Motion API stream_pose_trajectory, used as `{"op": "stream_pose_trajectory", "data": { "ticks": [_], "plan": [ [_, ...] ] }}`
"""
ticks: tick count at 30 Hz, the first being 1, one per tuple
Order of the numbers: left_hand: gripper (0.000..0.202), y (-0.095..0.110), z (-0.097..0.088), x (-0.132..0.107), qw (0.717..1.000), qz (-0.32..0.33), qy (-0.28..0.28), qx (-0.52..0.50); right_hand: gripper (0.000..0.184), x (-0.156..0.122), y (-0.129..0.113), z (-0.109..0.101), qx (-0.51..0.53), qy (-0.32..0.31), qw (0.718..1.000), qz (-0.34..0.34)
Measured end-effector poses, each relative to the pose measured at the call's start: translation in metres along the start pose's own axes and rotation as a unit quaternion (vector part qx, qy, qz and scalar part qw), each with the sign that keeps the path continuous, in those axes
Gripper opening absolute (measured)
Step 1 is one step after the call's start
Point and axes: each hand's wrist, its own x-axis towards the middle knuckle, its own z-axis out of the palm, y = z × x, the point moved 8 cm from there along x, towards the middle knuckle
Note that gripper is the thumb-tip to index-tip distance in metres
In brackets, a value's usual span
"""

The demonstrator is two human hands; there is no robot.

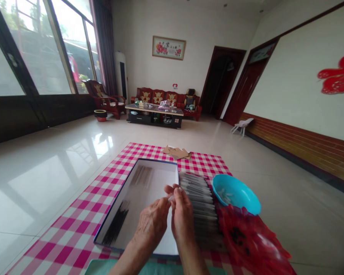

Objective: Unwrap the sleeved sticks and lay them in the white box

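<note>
My left hand (153, 219) and my right hand (182, 214) meet over the right side of a shallow white box (160, 236) with a dark blue rim. Both are closed, fingertips pinching a small, slim, whitish pen-like piece (171, 198); its exact kind is blurred. Inside the box, a bundle of thin black sticks like pen refills (117, 225) lies at the near left, and a row of thin greyish sticks (142, 176) at the far end. Beside my right hand, many slender grey-and-white pen-like tubes (199, 198) lie in a long row.
A blue plastic bowl (243, 191) with small whitish pieces (225, 196) stands at the right. Nearer is a red plastic bag (252, 240) with small dark pieces. Brown cardboard (177, 152) lies at the far edge of the pink checked cloth (83, 214). A coffee table (154, 109) stands farther back.
</note>
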Motion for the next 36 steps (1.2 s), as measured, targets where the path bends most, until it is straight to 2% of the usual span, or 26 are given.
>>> {"op": "stream_pose_trajectory", "data": {
  "ticks": [4, 8, 11, 15, 17, 18, 19, 20, 23, 25, 28, 33, 36],
  "plan": [
    [0.025, 0.003, 0.007, -0.001, 0.998, -0.016, -0.044, -0.035, 0.026, 0.014, -0.029, -0.005, 0.070, -0.039, 0.997, -0.010],
    [0.028, 0.003, 0.005, 0.002, 0.997, -0.035, -0.060, -0.023, 0.030, 0.016, -0.043, -0.010, 0.007, -0.087, 0.996, 0.021],
    [0.023, 0.000, 0.000, 0.003, 0.997, -0.043, -0.055, -0.015, 0.030, 0.015, -0.050, -0.031, -0.053, -0.068, 0.996, 0.028],
    [0.025, -0.007, -0.008, 0.005, 0.998, -0.048, -0.018, -0.030, 0.031, 0.020, -0.075, -0.079, -0.175, -0.034, 0.984, -0.015],
    [0.026, -0.008, -0.011, 0.006, 0.999, -0.039, -0.007, -0.033, 0.034, 0.031, -0.095, -0.109, -0.274, -0.009, 0.960, -0.058],
    [0.026, -0.008, -0.013, 0.007, 0.999, -0.033, -0.001, -0.034, 0.036, 0.039, -0.105, -0.125, -0.334, 0.010, 0.940, -0.076],
    [0.026, -0.009, -0.015, 0.008, 0.999, -0.028, 0.004, -0.035, 0.037, 0.048, -0.115, -0.139, -0.415, 0.027, 0.904, -0.100],
    [0.026, -0.009, -0.016, 0.008, 0.999, -0.026, 0.009, -0.034, 0.037, 0.058, -0.126, -0.150, -0.502, 0.041, 0.854, -0.132],
    [0.029, -0.011, -0.020, 0.010, 0.999, -0.026, 0.009, -0.017, 0.031, 0.089, -0.137, -0.181, -0.572, 0.056, 0.806, -0.143],
    [0.031, -0.011, -0.020, 0.011, 1.000, -0.026, -0.002, 0.000, 0.030, 0.102, -0.138, -0.191, -0.603, 0.054, 0.782, -0.147],
    [0.032, -0.011, -0.018, 0.010, 0.999, -0.021, -0.014, 0.024, 0.033, 0.100, -0.135, -0.189, -0.642, 0.016, 0.747, -0.172],
    [0.035, -0.009, -0.011, 0.008, 0.997, -0.010, -0.044, 0.065, 0.040, 0.064, -0.109, -0.165, -0.677, -0.159, 0.689, -0.204],
    [0.036, -0.009, -0.010, 0.008, 0.996, -0.009, -0.054, 0.073, 0.044, 0.048, -0.097, -0.160, -0.697, -0.207, 0.651, -0.219]
  ]
}}
